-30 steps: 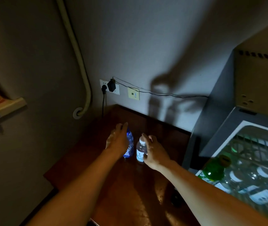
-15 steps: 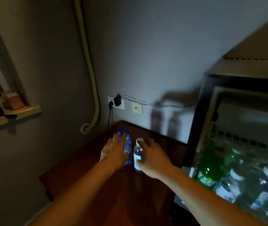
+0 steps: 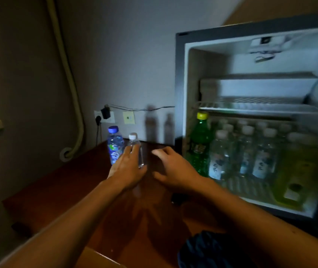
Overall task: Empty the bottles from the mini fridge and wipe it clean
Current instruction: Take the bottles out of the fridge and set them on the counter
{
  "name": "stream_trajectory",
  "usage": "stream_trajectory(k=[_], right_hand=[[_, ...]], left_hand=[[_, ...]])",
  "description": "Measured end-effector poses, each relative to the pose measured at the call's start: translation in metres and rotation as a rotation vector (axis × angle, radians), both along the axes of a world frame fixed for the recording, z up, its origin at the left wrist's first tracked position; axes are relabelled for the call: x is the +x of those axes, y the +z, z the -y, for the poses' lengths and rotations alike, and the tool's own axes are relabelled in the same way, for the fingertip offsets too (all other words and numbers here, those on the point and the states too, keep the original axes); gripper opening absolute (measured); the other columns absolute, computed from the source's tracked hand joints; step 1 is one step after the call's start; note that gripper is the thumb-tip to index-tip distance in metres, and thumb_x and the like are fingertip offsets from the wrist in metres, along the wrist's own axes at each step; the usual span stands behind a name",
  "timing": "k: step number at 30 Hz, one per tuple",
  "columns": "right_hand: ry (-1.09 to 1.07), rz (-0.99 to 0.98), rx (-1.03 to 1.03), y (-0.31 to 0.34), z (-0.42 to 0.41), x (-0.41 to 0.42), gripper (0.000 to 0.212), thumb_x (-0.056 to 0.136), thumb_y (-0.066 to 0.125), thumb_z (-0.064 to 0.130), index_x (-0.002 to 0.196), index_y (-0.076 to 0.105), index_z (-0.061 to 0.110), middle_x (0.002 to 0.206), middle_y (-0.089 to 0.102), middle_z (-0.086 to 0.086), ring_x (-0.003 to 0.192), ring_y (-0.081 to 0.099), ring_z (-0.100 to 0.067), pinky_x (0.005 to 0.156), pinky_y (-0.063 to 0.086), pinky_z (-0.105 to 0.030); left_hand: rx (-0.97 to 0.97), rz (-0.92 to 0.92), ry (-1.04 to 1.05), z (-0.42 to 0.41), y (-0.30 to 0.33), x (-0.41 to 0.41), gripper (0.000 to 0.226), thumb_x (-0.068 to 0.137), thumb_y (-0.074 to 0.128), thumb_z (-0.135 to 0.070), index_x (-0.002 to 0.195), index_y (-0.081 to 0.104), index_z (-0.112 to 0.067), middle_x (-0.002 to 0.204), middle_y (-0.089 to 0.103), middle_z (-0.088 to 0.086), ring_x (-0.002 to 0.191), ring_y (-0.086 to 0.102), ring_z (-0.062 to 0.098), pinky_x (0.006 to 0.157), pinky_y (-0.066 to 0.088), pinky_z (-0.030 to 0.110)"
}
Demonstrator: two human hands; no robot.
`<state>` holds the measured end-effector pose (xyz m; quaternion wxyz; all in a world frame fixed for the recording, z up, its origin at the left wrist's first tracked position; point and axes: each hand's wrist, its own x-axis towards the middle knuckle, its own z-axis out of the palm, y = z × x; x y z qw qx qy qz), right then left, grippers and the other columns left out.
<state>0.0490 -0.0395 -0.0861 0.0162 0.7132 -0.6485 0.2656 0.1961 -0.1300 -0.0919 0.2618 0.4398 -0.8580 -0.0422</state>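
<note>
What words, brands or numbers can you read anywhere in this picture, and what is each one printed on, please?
No text can be read.
Blue-capped bottle: colourful label, blurred.
Green bottle in the mini fridge: label with dark characters, blurred.
Clear water bottles in the fridge: dark marks on white labels, unreadable.
Yellow wall plate: too small.

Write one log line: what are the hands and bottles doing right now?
left hand: open, by white-capped clear bottle | right hand: open, empty | blue-capped bottle: upright on brown table | mini fridge: open, bottles inside
</note>
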Motion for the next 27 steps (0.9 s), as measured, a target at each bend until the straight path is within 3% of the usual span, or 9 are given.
stream_trajectory(k=[10,15,19,23,25,27], right_hand=[[-0.373,-0.128,0.021,0.007,-0.106,-0.074,0.043,0.084,0.059,0.039,0.123,0.051,0.021,0.123,0.044,-0.006,0.109,0.052,-0.033,0.087,0.047,-0.040],[-0.641,-0.298,0.043,0.021,-0.146,-0.113,0.051,0.086,0.056,0.041,0.131,0.048,0.021,0.146,0.033,-0.009,0.127,0.038,-0.035,0.100,0.036,-0.043],[-0.761,-0.392,0.022,0.033,-0.165,-0.143,0.070,0.087,0.058,0.042,0.148,0.030,0.023,0.160,0.009,-0.014,0.145,0.013,-0.038,0.114,0.022,-0.048],[-0.863,-0.441,0.103,0.041,-0.164,-0.175,0.081,0.093,0.047,0.049,0.155,0.002,0.022,0.159,-0.016,-0.020,0.146,-0.014,-0.042,0.118,0.000,-0.055],[-0.888,-0.414,0.139,0.039,-0.161,-0.189,0.077,0.097,0.038,0.051,0.154,-0.004,0.021,0.157,-0.019,-0.024,0.144,-0.016,-0.044,0.117,-0.004,-0.058],[-0.886,-0.428,0.144,0.035,-0.160,-0.196,0.075,0.097,0.041,0.048,0.154,0.003,0.019,0.157,-0.008,-0.027,0.144,-0.005,-0.046,0.118,0.003,-0.057]], left_hand=[[-0.038,-0.006,-0.299,-0.084,-0.009,-0.082,0.059,0.086,0.061,-0.035,0.139,0.038,-0.020,0.126,0.049,0.005,0.114,0.056,0.027,0.092,0.046,0.039],[-0.072,0.030,-0.417,-0.113,-0.008,-0.136,0.058,0.088,0.058,-0.037,0.140,0.035,-0.023,0.130,0.047,0.003,0.116,0.053,0.025,0.088,0.045,0.034],[-0.063,0.047,-0.462,-0.124,-0.005,-0.171,0.064,0.088,0.058,-0.041,0.144,0.031,-0.024,0.139,0.042,0.004,0.119,0.052,0.025,0.094,0.047,0.037],[-0.062,0.062,-0.520,-0.134,-0.010,-0.195,0.062,0.088,0.057,-0.042,0.142,0.031,-0.024,0.137,0.044,0.005,0.114,0.055,0.026,0.090,0.049,0.038],[-0.051,0.070,-0.549,-0.138,-0.014,-0.203,0.062,0.088,0.058,-0.042,0.140,0.030,-0.026,0.136,0.043,0.003,0.110,0.056,0.024,0.088,0.051,0.038],[-0.034,0.073,-0.566,-0.141,-0.017,-0.209,0.062,0.087,0.059,-0.042,0.140,0.030,-0.026,0.135,0.041,0.002,0.108,0.056,0.022,0.086,0.052,0.036]])
